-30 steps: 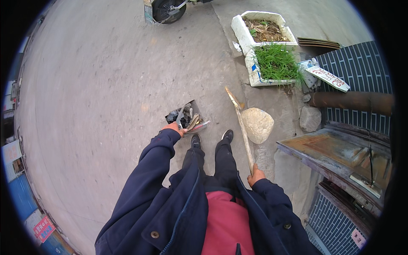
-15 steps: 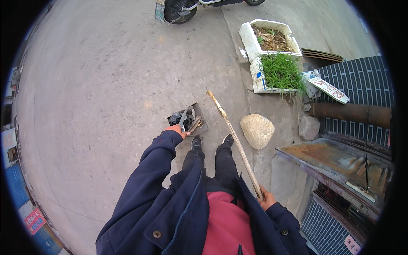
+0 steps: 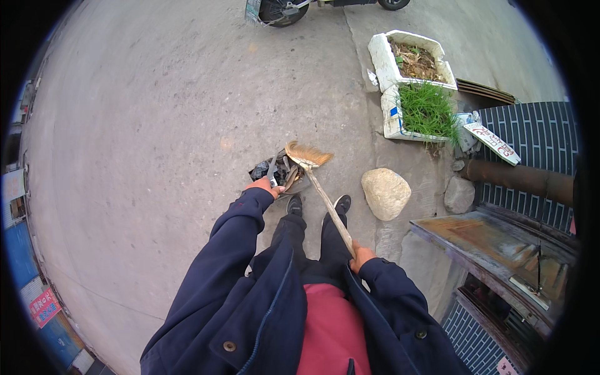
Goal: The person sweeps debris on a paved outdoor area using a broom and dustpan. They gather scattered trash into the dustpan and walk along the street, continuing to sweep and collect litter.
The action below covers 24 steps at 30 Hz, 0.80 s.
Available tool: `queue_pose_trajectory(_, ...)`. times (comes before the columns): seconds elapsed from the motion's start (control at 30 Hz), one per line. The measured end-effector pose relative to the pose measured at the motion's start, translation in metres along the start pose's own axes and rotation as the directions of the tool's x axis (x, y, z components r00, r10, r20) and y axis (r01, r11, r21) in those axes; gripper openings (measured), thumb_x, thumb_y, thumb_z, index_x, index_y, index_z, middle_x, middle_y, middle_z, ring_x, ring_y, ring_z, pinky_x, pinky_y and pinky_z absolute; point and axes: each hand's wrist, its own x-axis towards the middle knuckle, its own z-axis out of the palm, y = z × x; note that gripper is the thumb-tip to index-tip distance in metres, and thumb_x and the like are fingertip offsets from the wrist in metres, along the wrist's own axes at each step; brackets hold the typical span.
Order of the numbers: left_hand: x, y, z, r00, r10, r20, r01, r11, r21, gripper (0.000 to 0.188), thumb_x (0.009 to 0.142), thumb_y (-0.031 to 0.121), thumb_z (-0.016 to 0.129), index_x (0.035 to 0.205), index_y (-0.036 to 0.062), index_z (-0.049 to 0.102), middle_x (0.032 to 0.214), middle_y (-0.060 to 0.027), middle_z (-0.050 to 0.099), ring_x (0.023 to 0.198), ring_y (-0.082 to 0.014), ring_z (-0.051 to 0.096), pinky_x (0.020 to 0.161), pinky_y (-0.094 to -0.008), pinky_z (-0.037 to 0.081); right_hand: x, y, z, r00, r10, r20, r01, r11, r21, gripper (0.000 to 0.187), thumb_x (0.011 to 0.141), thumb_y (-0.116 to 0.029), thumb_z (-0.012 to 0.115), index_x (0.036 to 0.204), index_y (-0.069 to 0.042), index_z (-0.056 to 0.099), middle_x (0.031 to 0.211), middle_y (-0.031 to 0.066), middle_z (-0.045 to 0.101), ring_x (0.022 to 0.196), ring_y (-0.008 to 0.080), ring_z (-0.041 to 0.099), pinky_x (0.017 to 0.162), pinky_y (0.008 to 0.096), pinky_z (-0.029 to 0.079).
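My left hand (image 3: 266, 186) is closed around the grey upright handle of a dustpan (image 3: 272, 169), held low in front of my feet. Inside the pan lie crumpled black plastic (image 3: 258, 171) and brownish scraps, partly covered by my hand. My right hand (image 3: 361, 255) grips the wooden stick of a broom (image 3: 325, 201) near my right thigh. The stick slants forward and left. Its tan bristle head is fanned out at the pan's far right side, overlapping the pan's edge; whether it touches the pan I cannot tell.
A large pale stone (image 3: 385, 194) lies right of my feet. Farther right are a weathered table (image 3: 465, 234) and a rusty pipe (image 3: 522, 179). White foam boxes (image 3: 385, 65) with soil and grass stand ahead right. A parked two-wheeler (image 3: 284, 11) is at the far edge.
My right hand has moved left and forward with the broom. The bristle head, seen edge-on before, now shows its fanned side and sits closer to the dustpan. My left hand still holds the dustpan.
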Motion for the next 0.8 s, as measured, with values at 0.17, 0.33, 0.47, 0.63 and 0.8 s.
queue_pose_trajectory(0.17,0.001,-0.006,-0.001,1.000,0.000,0.017,0.001,0.999,-0.041,0.070,0.080,0.062,0.061,0.111,-0.0016,0.062,0.108,-0.0231,0.065,0.103,-0.0372,0.062,0.088,-0.0441,0.048,-0.078,0.032,0.011,0.994,-0.110,0.005,0.099,0.915,0.390,0.074,0.076,-0.014,0.071,0.140,0.002,0.039,0.119,0.0315,0.058,0.115,0.0397,0.057,0.097,0.0373,0.044)
queue_pose_trajectory(0.33,-0.008,-0.024,-0.004,1.000,0.026,0.011,-0.026,1.000,-0.006,0.069,0.077,0.060,0.065,0.109,-0.0012,0.066,0.108,-0.0223,0.066,0.104,-0.0361,0.062,0.088,-0.0436,0.049,-0.127,0.079,0.027,0.991,0.001,-0.133,0.066,0.865,0.497,0.073,0.075,-0.015,0.069,0.140,0.003,0.039,0.116,0.0295,0.061,0.113,0.0357,0.060,0.097,0.0351,0.044)
queue_pose_trajectory(0.47,-0.031,-0.042,0.007,0.998,0.061,-0.004,-0.061,0.998,-0.013,0.067,0.078,0.058,0.066,0.109,-0.0012,0.065,0.106,-0.0225,0.066,0.103,-0.0363,0.063,0.088,-0.0433,0.049,-0.140,0.096,0.038,0.978,0.092,-0.189,0.017,0.862,0.507,0.073,0.076,-0.013,0.068,0.141,0.001,0.039,0.109,0.0255,0.062,0.101,0.0317,0.060,0.087,0.0346,0.045)
queue_pose_trajectory(0.63,-0.067,-0.067,0.030,0.999,0.038,-0.034,-0.038,0.999,-0.012,0.067,0.078,0.057,0.066,0.111,-0.0010,0.064,0.108,-0.0227,0.066,0.103,-0.0363,0.063,0.089,-0.0436,0.048,-0.138,0.108,0.057,0.970,0.221,-0.104,-0.095,0.733,0.674,0.063,0.081,-0.005,0.063,0.139,-0.004,0.041,0.076,0.0129,0.059,0.051,0.0178,0.055,0.046,0.0328,0.044)
queue_pose_trajectory(0.8,-0.102,-0.086,0.055,1.000,0.002,-0.013,-0.002,0.999,0.040,0.065,0.077,0.057,0.067,0.109,0.0007,0.063,0.106,-0.0212,0.066,0.102,-0.0368,0.063,0.087,-0.0434,0.049,-0.133,0.129,0.102,0.967,0.181,-0.180,-0.045,0.813,0.580,0.058,0.081,-0.007,0.064,0.136,-0.003,0.044,0.071,0.0123,0.057,0.055,0.0233,0.056,0.051,0.0362,0.046)
